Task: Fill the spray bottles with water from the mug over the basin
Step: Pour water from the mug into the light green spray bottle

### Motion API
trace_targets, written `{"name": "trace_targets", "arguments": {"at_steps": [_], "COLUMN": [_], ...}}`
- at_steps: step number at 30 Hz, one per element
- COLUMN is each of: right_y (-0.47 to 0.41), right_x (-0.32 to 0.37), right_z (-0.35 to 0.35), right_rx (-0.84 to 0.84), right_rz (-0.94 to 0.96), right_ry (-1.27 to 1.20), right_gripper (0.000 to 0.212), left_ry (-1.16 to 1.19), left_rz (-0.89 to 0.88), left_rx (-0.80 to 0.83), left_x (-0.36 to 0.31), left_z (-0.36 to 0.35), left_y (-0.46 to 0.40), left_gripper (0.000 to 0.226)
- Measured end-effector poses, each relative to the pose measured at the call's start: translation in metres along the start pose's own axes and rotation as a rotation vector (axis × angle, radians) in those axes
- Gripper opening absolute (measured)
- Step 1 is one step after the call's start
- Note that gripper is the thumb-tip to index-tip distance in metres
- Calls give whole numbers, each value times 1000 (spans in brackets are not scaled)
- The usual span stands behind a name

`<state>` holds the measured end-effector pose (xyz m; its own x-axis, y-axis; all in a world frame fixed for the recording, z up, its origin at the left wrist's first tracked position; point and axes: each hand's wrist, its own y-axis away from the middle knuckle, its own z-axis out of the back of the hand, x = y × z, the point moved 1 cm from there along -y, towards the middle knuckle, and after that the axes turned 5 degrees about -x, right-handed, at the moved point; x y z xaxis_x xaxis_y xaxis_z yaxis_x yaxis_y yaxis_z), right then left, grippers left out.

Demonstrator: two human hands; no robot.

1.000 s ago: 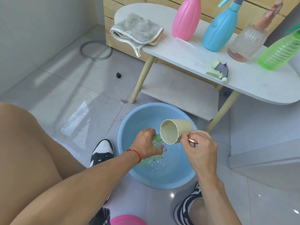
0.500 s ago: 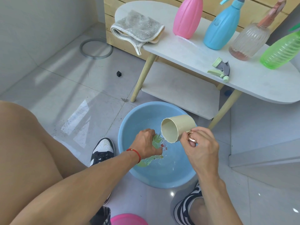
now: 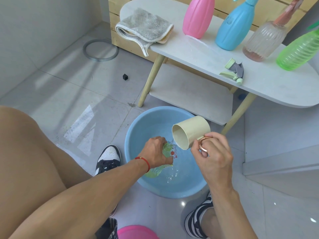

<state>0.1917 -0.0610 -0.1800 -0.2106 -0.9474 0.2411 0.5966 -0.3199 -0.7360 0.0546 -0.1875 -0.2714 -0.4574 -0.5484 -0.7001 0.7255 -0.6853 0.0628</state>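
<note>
I see the white desk across the top right, over a tiled floor. Below its front edge the blue basin sits on the floor, holding water. On the desk stand a pink bottle, a blue spray bottle, a clear ribbed bottle and a green ribbed bottle in a row along the back edge, with a grey cloth at the left end and a loose spray head near the front edge. My right hand has its grip closed round the handle of the cream mug, tipped mouth-down over the basin. My left hand grips the pale green bottle, tilted inside the basin just under the mug's lip.
</note>
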Motion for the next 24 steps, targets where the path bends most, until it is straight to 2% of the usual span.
{"name": "trace_targets", "arguments": {"at_steps": [16, 18, 20, 24], "right_y": [1, 5, 13, 43], "right_x": [0, -6, -17, -45], "right_z": [-1, -6, -18, -50], "right_rx": [-12, 2, 70, 411], "right_rz": [207, 82, -134, -484], "right_ry": [12, -15, -25, 20], "right_gripper": [36, 37, 35, 39], "left_ry": [4, 9, 12, 25], "left_rz": [41, 55, 63, 70], "left_rx": [39, 46, 41, 24], "left_x": [8, 10, 10, 8], "left_z": [-6, -7, -6, -2], "left_y": [-1, -1, 0, -1], "left_gripper": [56, 56, 57, 56]}}
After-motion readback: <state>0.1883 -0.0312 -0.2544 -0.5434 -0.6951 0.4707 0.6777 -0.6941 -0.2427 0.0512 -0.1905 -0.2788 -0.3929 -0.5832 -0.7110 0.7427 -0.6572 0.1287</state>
